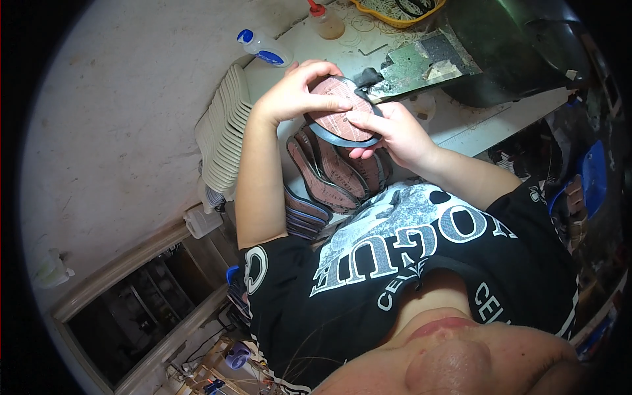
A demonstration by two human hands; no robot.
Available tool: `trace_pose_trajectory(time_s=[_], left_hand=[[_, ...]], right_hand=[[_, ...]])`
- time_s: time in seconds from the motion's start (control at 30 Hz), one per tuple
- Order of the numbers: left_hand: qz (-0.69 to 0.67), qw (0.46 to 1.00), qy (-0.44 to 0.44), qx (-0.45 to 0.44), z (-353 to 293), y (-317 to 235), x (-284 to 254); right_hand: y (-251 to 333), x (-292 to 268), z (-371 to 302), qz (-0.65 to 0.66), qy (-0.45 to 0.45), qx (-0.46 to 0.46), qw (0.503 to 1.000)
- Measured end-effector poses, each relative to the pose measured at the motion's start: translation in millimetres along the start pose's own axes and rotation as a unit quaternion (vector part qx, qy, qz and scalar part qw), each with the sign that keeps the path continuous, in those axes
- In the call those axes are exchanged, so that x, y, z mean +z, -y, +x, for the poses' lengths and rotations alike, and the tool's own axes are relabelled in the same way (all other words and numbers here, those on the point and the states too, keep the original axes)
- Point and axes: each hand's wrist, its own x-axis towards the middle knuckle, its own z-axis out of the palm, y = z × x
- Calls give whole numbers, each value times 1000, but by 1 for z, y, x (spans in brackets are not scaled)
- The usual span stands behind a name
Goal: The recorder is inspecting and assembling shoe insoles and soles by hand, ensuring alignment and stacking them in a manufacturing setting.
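Note:
Up against the work surface I grip a shoe insole (334, 126) between both hands. Its face is reddish-brown with dark markings, and a dark strip runs round its rim. My left hand (299, 93) has its thumb on the face and its fingers curled over the far edge. From the other side my right hand (400, 137) presses its thumb on the face, with fingers beneath. Just beyond the insole is the dark foot end of a machine (368, 78); whether they touch I cannot tell. More reddish insoles (326, 176) with dark edges stand in a row below my hands.
A tall stack of white insoles (224, 135) rises at the left by the wall. Further back are a white bottle with blue cap (264, 49), a red-capped bottle (326, 23), a hex key (373, 51) and a yellow basket (399, 21). The dark machine body (520, 56) fills the far right.

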Motion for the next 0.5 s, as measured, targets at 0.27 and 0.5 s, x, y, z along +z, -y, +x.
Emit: trace_pose_trajectory(time_s=[0.27, 0.5], left_hand=[[-74, 978, 80, -179, 2, -3, -17], [-114, 973, -22, -199, -18, -10, -2]], right_hand=[[-3, 4, -6, 37, -5, -24, 999], [7, 3, -1, 44, -24, -6, 999]])
